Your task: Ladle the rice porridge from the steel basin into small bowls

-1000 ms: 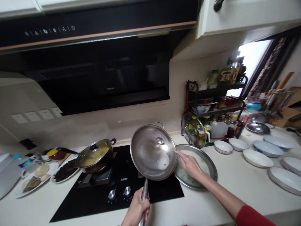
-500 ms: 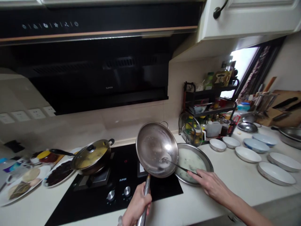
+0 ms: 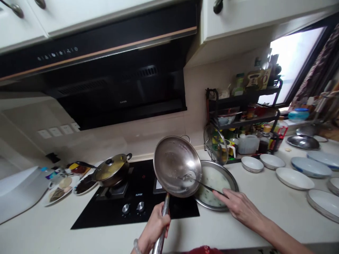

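My left hand (image 3: 156, 223) is wrapped round the metal handle of a wok (image 3: 173, 158). The wok is tilted towards the right, its lower right rim over a wide steel basin (image 3: 233, 178) of milky liquid with greenish bits. My right hand (image 3: 241, 207) grips the dark handle of a ladle (image 3: 203, 185), whose head lies inside the wok near its lower right side. A little whitish residue shows around the ladle's head.
On the black gas stove (image 3: 106, 215), a lidded pan (image 3: 109, 173) stands at left, beside plates of food (image 3: 62, 190). To the right are several bowls (image 3: 293, 178), a glass lid (image 3: 215, 144) and a spice rack (image 3: 243, 123). A range hood (image 3: 119, 98) hangs above.
The view has shifted, bringing more of the left counter and cabinets into sight. The ladle's head has moved slightly inside the wok. Both hands keep their holds.
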Available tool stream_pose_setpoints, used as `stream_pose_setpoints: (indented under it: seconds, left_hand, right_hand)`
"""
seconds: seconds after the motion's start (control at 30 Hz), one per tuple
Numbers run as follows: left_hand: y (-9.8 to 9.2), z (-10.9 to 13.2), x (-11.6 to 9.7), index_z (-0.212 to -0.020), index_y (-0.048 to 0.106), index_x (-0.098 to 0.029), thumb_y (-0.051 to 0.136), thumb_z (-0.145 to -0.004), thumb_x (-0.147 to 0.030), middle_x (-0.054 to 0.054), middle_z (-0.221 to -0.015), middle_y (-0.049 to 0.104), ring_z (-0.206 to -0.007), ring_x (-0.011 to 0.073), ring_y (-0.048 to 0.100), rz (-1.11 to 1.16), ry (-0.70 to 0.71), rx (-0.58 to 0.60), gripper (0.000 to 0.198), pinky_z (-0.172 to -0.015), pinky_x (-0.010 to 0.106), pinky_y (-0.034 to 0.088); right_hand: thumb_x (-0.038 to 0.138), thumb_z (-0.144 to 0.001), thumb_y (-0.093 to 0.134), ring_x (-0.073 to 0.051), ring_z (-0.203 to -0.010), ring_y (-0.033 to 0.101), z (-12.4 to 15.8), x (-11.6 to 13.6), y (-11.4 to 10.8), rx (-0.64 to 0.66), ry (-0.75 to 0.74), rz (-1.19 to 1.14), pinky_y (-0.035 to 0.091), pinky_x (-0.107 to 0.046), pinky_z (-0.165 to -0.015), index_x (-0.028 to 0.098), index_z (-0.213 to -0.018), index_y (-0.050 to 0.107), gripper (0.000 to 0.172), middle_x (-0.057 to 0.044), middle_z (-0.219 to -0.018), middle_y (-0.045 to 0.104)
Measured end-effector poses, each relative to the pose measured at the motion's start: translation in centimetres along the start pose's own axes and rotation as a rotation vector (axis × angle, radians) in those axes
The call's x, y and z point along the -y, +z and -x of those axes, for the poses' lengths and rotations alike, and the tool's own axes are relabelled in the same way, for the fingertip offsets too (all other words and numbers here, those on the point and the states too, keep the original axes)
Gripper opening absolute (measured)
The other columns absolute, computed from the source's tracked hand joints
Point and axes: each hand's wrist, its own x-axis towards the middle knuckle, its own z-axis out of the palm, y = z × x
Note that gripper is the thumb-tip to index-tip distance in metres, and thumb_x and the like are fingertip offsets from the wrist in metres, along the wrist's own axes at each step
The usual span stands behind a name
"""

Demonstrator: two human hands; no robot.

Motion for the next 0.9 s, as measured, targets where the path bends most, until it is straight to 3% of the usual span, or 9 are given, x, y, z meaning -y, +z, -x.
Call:
stream_pose_setpoints:
  seconds: [0.2, 0.43, 0.7, 0.8, 0.9]
  left_hand:
    - [2.2, 0.7, -0.6, -0.063, 0.041, -0.021, 0.049, -0.052, -0.018, -0.005, -0.04, 0.045, -0.029, 0.0072, 0.035, -0.025, -0.021, -0.056, 0.014, -0.029, 0.018, 0.025]
    - [4.0, 1.4, -0.5, -0.064, 0.04, -0.021, 0.049, -0.052, -0.018, -0.007, -0.041, 0.044, -0.029, 0.0063, 0.034, -0.044, -0.017, -0.103, 0.015, -0.028, 0.018, 0.028]
    - [5.3, 1.2, -0.7, -0.065, 0.042, -0.021, 0.049, -0.054, -0.02, -0.006, -0.04, 0.046, -0.029, 0.0062, 0.034, -0.063, -0.019, -0.129, 0.013, -0.029, 0.017, 0.027]
    - [5.6, 1.2, -0.6, -0.063, 0.041, -0.021, 0.048, -0.053, -0.019, -0.007, -0.04, 0.045, -0.029, 0.006, 0.034, -0.069, -0.008, -0.137, 0.013, -0.029, 0.017, 0.027]
    - [5.9, 1.1, -0.5, -0.063, 0.041, -0.021, 0.049, -0.053, -0.019, -0.007, -0.041, 0.044, -0.029, 0.0059, 0.034, -0.049, -0.006, -0.138, 0.013, -0.029, 0.017, 0.028]
  right_hand:
    - [-0.007, -0.07, 0.036, -0.018, -0.07, 0.061, -2.2, -0.6, 1.8, -0.057, -0.005, 0.008, 0.047, -0.025, -0.057, 0.016, -0.124, 0.059, 0.064, -0.006, -0.079, 0.063]
    - [-0.009, -0.066, 0.035, -0.016, -0.075, 0.063, 2.3, -2.8, 1.0, -0.115, -0.08, -0.055, 0.049, -0.023, -0.061, 0.018, -0.123, 0.058, 0.067, -0.007, -0.087, 0.065]
    - [-0.004, -0.077, 0.037, -0.016, -0.07, 0.06, 0.6, -2.1, 1.7, -0.127, -0.093, -0.126, 0.047, -0.024, -0.057, 0.018, -0.124, 0.058, 0.056, -0.006, -0.079, 0.062]
    - [-0.002, -0.078, 0.038, -0.016, -0.077, 0.063, 2.5, -2.7, 2.0, -0.123, -0.055, -0.197, 0.051, -0.024, -0.062, 0.023, -0.128, 0.057, 0.059, -0.007, -0.087, 0.066]
    - [0.001, -0.083, 0.036, -0.015, -0.073, 0.067, 4.4, -4.4, 2.2, -0.129, 0.08, -0.306, 0.054, -0.022, -0.063, 0.023, -0.127, 0.059, 0.054, -0.006, -0.086, 0.069]
